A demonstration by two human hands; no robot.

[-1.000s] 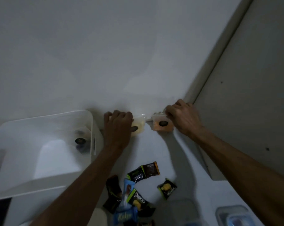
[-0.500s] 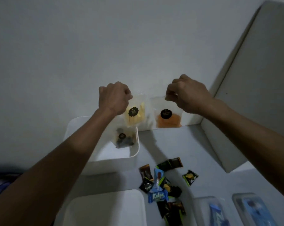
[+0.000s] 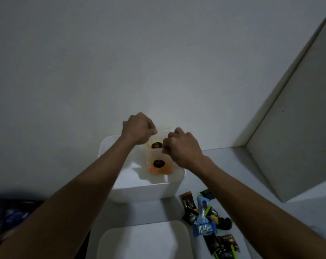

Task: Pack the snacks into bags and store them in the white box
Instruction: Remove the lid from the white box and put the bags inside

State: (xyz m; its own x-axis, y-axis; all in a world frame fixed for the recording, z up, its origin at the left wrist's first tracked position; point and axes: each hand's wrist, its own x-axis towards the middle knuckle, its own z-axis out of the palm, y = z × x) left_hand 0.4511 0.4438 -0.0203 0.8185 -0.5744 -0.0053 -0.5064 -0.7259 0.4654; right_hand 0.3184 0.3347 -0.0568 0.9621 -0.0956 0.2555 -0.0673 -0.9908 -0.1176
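Note:
Both my hands hang over the open white box [image 3: 145,192]. My left hand [image 3: 138,130] pinches the top of a clear bag of yellow snacks [image 3: 154,144] with a round black sticker. My right hand [image 3: 180,146] pinches the top of a clear bag of orange snacks [image 3: 159,168], also with a black sticker; this bag hangs inside the box's opening, in front of the yellow one. The yellow bag is partly hidden behind my hands. Several loose wrapped snacks [image 3: 205,217] lie on the white table to the right of the box.
A white lid [image 3: 143,242] lies at the near edge, in front of the box. A white panel [image 3: 293,128] leans up on the right. Dark blue objects [image 3: 10,215] sit at the far left. The wall stands right behind the box.
Both hands have carried their bags left and down from the back wall to above the box. The orange bag now hangs in front of the yellow one. The camera has pulled back.

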